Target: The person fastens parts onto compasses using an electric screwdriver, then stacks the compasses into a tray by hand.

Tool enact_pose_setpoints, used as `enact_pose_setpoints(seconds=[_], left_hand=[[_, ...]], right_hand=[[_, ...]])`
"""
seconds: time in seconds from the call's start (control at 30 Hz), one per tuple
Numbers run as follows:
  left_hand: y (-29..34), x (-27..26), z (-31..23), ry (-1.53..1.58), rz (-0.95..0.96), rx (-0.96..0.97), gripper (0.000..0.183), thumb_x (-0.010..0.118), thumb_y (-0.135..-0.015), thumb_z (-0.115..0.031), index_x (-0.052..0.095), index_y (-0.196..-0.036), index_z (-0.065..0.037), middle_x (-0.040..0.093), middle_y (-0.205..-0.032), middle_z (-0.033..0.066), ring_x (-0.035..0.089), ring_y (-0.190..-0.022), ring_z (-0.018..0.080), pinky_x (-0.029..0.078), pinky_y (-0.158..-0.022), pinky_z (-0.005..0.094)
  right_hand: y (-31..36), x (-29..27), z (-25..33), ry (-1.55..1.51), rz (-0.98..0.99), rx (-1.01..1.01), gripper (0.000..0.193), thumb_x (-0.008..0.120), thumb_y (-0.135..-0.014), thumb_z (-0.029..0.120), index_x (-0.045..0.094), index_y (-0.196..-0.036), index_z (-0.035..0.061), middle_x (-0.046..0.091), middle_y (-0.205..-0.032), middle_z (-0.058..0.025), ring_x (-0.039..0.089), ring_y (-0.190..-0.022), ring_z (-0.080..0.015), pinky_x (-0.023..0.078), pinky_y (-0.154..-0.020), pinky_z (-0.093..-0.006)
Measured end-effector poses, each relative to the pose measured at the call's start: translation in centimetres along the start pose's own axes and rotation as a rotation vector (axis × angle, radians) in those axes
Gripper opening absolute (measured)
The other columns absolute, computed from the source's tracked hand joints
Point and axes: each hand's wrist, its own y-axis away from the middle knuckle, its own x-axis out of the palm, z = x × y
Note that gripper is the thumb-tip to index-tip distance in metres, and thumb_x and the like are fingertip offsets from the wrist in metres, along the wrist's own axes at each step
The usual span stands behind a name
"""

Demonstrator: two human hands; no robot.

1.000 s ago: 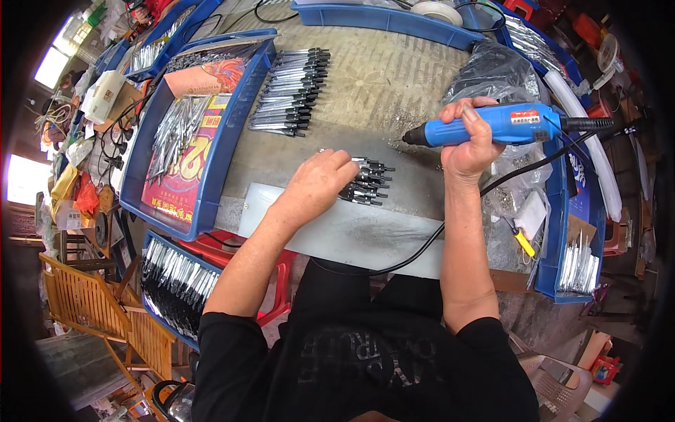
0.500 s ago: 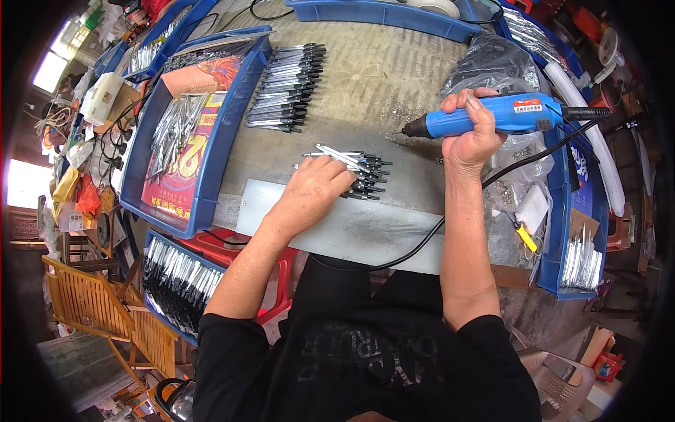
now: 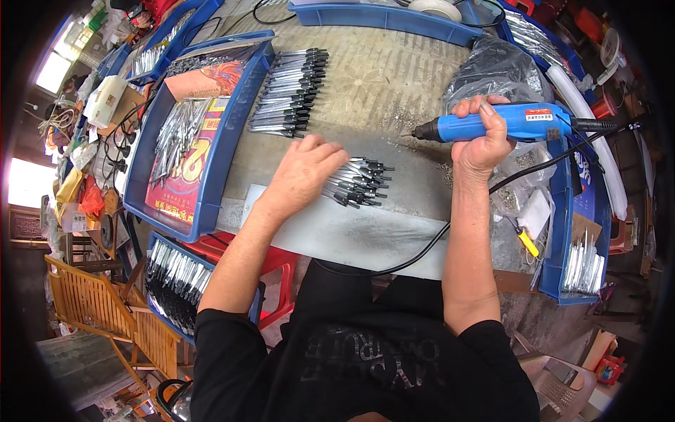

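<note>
Near the table's front edge, the left hand [image 3: 304,176] lies flat with spread fingers on silver black-tipped rods [image 3: 357,183], while the right hand [image 3: 481,137] grips a blue power tool [image 3: 503,124].

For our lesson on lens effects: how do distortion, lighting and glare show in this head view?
Head view: fisheye bends the blue tray edges near the dark rim; even daylight, soft shadows; window at left blown out white; right hand with blue rotary tool and left hand sharp.
</note>
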Motion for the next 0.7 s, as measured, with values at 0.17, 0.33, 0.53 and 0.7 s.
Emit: enact_pose_setpoints(seconds=[0.17, 0.33, 0.53, 0.7], left_hand=[[-0.1, 0.2, -0.7, -0.008, 0.07, -0.024, 0.03, 0.052, -0.067, -0.002, 0.057, -0.097, -0.008, 0.057, -0.097, 0.0033, 0.049, -0.093, 0.0219, 0.038, -0.079, 0.0343], [0.2, 0.2, -0.5, -0.009, 0.099, -0.037, 0.026, 0.051, -0.071, -0.004, 0.057, -0.096, -0.009, 0.057, -0.094, 0.0017, 0.049, -0.09, 0.0203, 0.036, -0.077, 0.0339], [0.1, -0.2, -0.3, 0.012, 0.114, -0.069, 0.021, 0.053, -0.075, -0.01, 0.058, -0.095, -0.009, 0.056, -0.09, 0.0011, 0.048, -0.088, 0.0193, 0.036, -0.075, 0.0337], [-1.0, 0.3, -0.6, 0.004, 0.192, -0.028, 0.016, 0.054, -0.076, -0.013, 0.058, -0.091, -0.01, 0.054, -0.088, 0.0009, 0.046, -0.086, 0.0197, 0.035, -0.073, 0.0342]], right_hand=[[0.1, 0.2, 0.1, 0.008, -0.014, 0.018, 0.03, 0.056, -0.064, 0.001, 0.044, -0.091, -0.0054, 0.049, -0.075, -0.0123, 0.052, -0.053, -0.0212, 0.046, -0.054, -0.0334], [0.0, 0.0, -0.1, 0.011, -0.009, 0.024, 0.031, 0.056, -0.064, 0.001, 0.043, -0.092, -0.0055, 0.049, -0.076, -0.0123, 0.053, -0.053, -0.0211, 0.046, -0.054, -0.0333], [0.2, 0.1, 0.0, 0.016, -0.005, 0.031, 0.031, 0.056, -0.064, 0.001, 0.043, -0.092, -0.0049, 0.049, -0.077, -0.0122, 0.052, -0.054, -0.0212, 0.046, -0.053, -0.033], [0.0, -0.1, -0.1, 0.028, 0.011, 0.028, 0.031, 0.056, -0.064, 0.001, 0.043, -0.092, -0.0047, 0.048, -0.077, -0.012, 0.052, -0.054, -0.0216, 0.046, -0.053, -0.033]])
